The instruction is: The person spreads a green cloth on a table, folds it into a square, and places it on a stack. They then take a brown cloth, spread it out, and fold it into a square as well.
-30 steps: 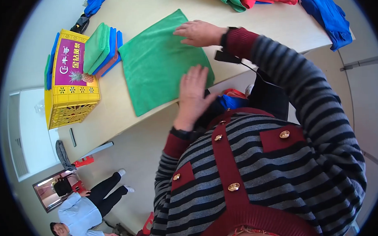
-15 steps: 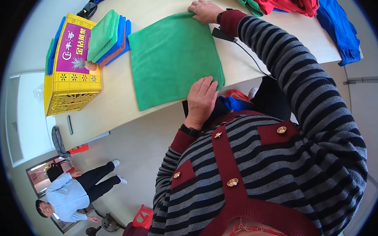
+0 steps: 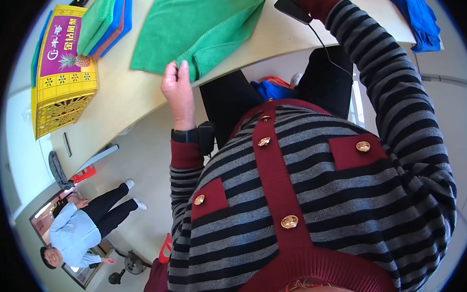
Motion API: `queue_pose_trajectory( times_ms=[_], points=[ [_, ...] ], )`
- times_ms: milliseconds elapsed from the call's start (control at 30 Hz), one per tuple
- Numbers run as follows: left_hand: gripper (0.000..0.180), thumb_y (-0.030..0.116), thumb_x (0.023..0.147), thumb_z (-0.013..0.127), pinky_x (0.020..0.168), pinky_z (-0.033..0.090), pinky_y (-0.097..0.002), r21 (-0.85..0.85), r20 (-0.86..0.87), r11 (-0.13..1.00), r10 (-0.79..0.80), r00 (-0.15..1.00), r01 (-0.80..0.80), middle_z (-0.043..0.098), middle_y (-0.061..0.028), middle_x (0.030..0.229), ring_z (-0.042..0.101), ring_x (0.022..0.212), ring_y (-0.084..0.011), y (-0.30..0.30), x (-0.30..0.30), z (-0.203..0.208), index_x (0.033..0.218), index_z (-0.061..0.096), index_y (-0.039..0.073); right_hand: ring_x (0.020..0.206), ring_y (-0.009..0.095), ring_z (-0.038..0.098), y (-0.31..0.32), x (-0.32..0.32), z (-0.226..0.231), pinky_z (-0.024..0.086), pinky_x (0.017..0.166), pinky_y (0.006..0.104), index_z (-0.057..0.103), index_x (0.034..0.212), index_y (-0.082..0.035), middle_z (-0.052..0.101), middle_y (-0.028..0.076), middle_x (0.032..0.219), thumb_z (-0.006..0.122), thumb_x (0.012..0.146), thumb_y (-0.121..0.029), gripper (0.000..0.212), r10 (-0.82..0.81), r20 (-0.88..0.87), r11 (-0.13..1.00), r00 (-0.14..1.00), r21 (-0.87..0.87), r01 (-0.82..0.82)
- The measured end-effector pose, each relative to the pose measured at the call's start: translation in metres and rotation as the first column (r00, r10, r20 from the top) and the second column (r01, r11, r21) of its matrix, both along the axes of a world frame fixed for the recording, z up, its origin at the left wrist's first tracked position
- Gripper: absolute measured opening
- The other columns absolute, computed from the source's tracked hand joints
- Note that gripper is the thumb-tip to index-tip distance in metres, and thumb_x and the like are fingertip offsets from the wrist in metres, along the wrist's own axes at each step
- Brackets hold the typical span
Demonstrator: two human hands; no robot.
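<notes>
A green towel [image 3: 188, 24] lies on the table, its right side folded over so that a stitched hem runs slantwise across it. My left hand [image 3: 177, 91] is at the towel's near edge, with thumb and fingers closed on the cloth. Only a sliver of my right hand shows at the top edge, beyond the dark red cuff [image 3: 318, 1]; its fingers are out of the picture. Just below that wrist is a black device [image 3: 292, 10] with a cable that hangs over the table's near edge.
A yellow crate [image 3: 67, 105] with a purple panel stands on the left, beside folded green, blue and brown towels [image 3: 103, 27]. Blue cloth [image 3: 414, 18] drapes over the table's right end. A person in a light blue top [image 3: 80, 236] stands further off, near a fan [image 3: 134, 262].
The towel, flat before, now has its right side folded over. My left hand has moved left along the near edge and closed on it. My right hand has moved up out of view.
</notes>
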State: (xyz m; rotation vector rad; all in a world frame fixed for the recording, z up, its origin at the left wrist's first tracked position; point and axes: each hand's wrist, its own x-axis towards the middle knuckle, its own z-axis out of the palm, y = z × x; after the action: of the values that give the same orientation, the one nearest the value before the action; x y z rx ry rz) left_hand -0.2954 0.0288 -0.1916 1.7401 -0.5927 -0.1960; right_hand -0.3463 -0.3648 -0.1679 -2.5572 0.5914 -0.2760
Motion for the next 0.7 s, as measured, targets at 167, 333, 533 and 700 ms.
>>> queue_pose_trajectory(
  times_ms=[167,333,533,700],
  points=[
    [0.012,0.012,0.096,0.066,0.069,0.044,-0.0227,-0.121,-0.117,0.993,-0.011,0.993,-0.004,0.058,0.0014,0.082,0.05,0.078,-0.0054,-0.005,-0.003,-0.003,0.098,0.065,-0.001,0.079,0.036,0.068,-0.009,-0.016,-0.002,0.053,0.07,0.0436,0.07,0.088,0.003,0.07,0.022,0.084,0.063,0.077,-0.02,0.026,-0.04,0.052,0.998,0.998,0.057,0.037],
    [0.01,0.008,0.095,0.068,0.066,0.042,-0.0214,-0.032,0.181,0.999,-0.002,0.983,0.008,0.058,0.0016,0.083,0.049,0.075,-0.0042,0.0,-0.014,-0.004,0.098,0.065,-0.001,0.07,0.029,0.069,0.002,-0.021,0.005,0.054,0.061,0.0393,0.069,0.087,0.005,0.07,0.018,0.079,0.066,0.08,-0.019,0.025,-0.033,0.074,0.967,0.997,0.255,0.014],
    [0.008,0.006,0.094,0.068,0.063,0.042,-0.0219,0.048,0.316,0.999,-0.031,0.948,0.017,0.057,0.0019,0.082,0.049,0.071,-0.0049,0.006,-0.022,0.013,0.098,0.065,0.0,0.062,0.023,0.068,-0.031,-0.003,-0.011,0.053,0.053,0.035,0.069,0.085,0.007,0.069,0.014,0.073,0.07,0.082,-0.018,0.025,-0.04,0.018,0.907,0.999,0.421,0.029],
    [0.006,0.006,0.094,0.067,0.062,0.043,-0.0225,-0.026,0.296,0.998,0.07,0.953,-0.065,0.057,0.0024,0.081,0.049,0.069,-0.005,-0.021,-0.014,0.035,0.098,0.065,0.001,0.056,0.022,0.065,-0.064,-0.009,-0.001,0.053,0.053,0.0355,0.07,0.082,0.005,0.068,0.013,0.07,0.069,0.083,-0.016,0.021,0.046,-0.042,0.939,0.998,0.342,-0.029]
  ],
)
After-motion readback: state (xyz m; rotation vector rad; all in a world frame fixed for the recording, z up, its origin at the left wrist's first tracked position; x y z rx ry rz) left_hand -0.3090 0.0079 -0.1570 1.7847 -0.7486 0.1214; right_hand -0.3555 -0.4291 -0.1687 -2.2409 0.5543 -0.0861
